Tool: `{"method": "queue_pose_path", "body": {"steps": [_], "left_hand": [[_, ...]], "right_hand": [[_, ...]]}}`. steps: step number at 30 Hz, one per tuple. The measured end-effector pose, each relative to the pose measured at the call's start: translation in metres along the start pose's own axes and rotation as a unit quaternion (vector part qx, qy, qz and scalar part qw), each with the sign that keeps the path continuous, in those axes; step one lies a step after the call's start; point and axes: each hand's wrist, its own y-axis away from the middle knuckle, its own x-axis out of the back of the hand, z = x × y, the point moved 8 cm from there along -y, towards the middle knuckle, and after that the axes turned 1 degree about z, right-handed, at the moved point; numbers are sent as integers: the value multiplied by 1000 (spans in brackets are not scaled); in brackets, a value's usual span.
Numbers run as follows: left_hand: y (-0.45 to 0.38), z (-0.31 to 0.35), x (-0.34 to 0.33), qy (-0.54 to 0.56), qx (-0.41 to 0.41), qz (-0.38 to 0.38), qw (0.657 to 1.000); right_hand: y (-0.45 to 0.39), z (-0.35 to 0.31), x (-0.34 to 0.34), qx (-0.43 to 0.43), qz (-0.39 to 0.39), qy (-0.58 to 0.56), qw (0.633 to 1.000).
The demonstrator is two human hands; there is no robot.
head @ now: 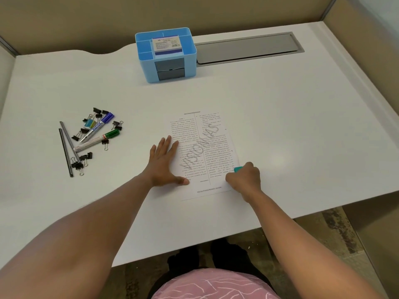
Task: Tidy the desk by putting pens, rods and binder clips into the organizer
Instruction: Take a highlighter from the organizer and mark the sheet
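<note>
Pressing flat on a printed sheet (205, 152), left hand (166, 162); right hand (244, 180) grips something teal; markers (97, 132), clips (79, 162), rods (67, 147) lie left, organizer (166, 55) beyond.

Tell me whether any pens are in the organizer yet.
No, both pens lie on the desk, away from the organizer.

I am stretching both bare forearms forward; my left hand (165, 164) is lying flat, palm down, fingers straight and spread, thumb out to the side, while my right hand (245, 180) is curling into a fist, knuckles up
</note>
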Motion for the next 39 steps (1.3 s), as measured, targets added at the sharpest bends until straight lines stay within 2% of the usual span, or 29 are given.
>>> {"method": "queue_pose_path", "body": {"steps": [8, 17, 23, 39], "left_hand": [[0, -3, 2, 38, 11, 1, 999], [-1, -5, 2, 12, 11, -4, 1000], [-1, -4, 4, 42, 16, 1, 999], [-1, -9, 20, 122, 69, 12, 990]], "right_hand": [[1, 1, -1, -5, -1, -12, 1000], [1, 2, -1, -5, -3, -20, 1000], [2, 1, 0, -16, -17, -27, 999], [-10, -67, 21, 32, -74, -230, 970]]}}
